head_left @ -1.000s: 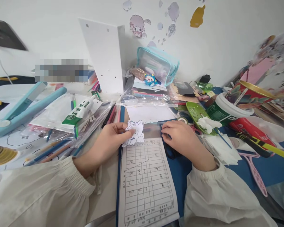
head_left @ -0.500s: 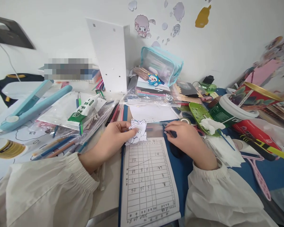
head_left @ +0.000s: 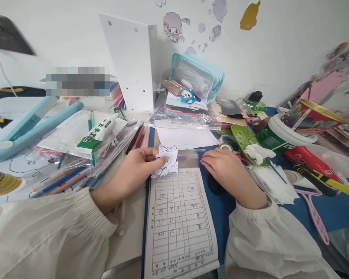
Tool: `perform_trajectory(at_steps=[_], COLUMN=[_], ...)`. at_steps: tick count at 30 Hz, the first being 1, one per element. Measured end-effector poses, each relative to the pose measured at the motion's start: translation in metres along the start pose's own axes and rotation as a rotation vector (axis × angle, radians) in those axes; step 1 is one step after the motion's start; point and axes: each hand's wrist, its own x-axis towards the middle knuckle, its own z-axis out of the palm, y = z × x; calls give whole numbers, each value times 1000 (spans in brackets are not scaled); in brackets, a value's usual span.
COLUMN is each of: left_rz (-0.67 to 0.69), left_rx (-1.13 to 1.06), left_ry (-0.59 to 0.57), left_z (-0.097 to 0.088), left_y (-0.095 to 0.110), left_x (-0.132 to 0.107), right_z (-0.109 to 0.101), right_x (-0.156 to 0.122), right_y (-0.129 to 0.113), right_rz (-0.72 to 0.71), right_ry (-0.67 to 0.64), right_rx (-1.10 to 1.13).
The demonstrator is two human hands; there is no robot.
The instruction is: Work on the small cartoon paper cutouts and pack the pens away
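Observation:
My left hand (head_left: 139, 162) is closed, pinching a white paper cutout (head_left: 171, 159) that carries a black line drawing of a character. The thumb lies across its front, and part of the drawing is covered. Below the cutout lies a printed form pad (head_left: 180, 224) with handwritten figures, upside down to me. My right hand (head_left: 222, 164) rests palm down on the blue mat (head_left: 225, 228), right of the pad's top edge. Its fingers are stretched to the left, and nothing shows in them. Under its palm sits a dark round object (head_left: 216, 186), partly hidden.
Bagged pens and a green-white tube (head_left: 97, 133) lie left, near a blue hair straightener (head_left: 37, 128). A clear pencil case (head_left: 197, 75) stands behind on stacked papers. On the right are a green dish (head_left: 242, 141), a white tub (head_left: 279, 133), a pink razor (head_left: 316, 217) and a yellow-black cutter (head_left: 316, 178).
The view has shifted slightly. My right hand has turned palm down, its fingers lowered and straighter. My left hand still pinches the cutout.

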Motion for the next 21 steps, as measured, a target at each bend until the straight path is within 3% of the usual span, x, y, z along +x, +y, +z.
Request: perform_trajectory(at_steps=[11, 13, 16, 18, 21], left_rz=[-29, -33, -39, -44, -48], left_rx=[-23, -41, -65, -69, -65], left_ry=[30, 27, 12, -15, -66], left_z=[4, 4, 4, 3, 0], left_y=[8, 9, 7, 5, 2], left_x=[-5, -5, -3, -1, 3], right_z=[4, 2, -1, -3, -3], right_x=[3, 3, 1, 1, 3], right_y=[-4, -6, -14, -22, -34], right_rz=[49, 85, 86, -13, -244], right_ry=[57, 152, 403, 538, 604], right_rx=[-30, 8, 115, 160, 122])
